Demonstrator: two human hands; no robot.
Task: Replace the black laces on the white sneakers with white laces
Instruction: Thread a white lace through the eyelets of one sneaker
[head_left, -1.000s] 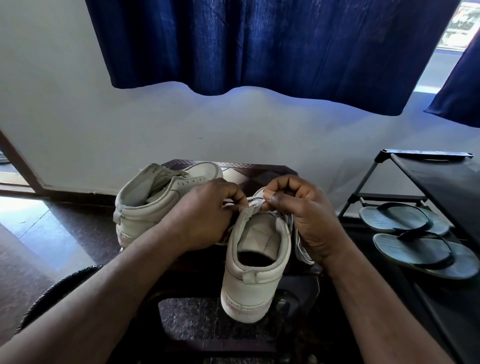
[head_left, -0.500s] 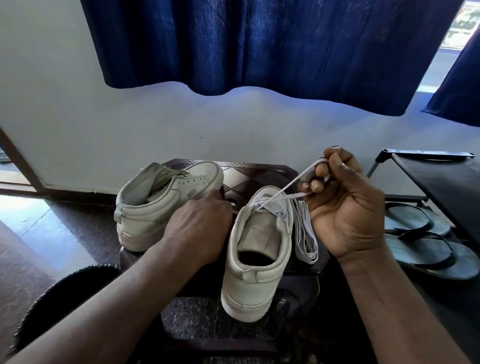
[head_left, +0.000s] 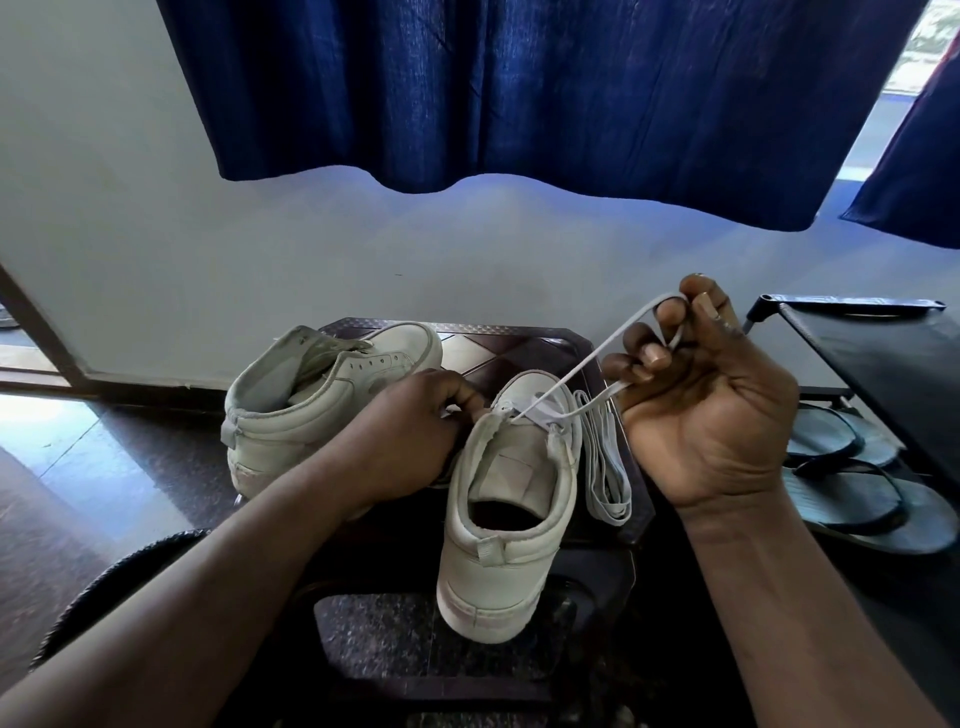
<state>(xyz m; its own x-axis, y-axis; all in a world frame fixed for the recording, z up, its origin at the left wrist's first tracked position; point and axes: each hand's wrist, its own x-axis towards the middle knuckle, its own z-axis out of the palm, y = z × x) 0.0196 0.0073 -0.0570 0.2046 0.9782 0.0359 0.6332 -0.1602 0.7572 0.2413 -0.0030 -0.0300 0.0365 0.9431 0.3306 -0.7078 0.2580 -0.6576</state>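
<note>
Two white sneakers sit on a dark stool. The near sneaker points away from me, heel toward me. A white lace runs taut from its top eyelets up to my right hand, which holds both strands raised to the right, wound around curled fingers. My left hand grips the near sneaker's left side by the eyelets. The second sneaker lies to the left, unlaced with bare eyelets. A folded white lace lies beside the near sneaker's right side. No black lace is visible.
A black shoe rack stands at the right with a pair of blue-grey flip-flops on its lower shelf. A dark round object sits on the floor at lower left. Blue curtains hang above against a pale wall.
My right hand has pulled away from the near sneaker's eyelets, up and to the right, drawing the white lace taut. My left hand has stayed at the sneaker's left side.
</note>
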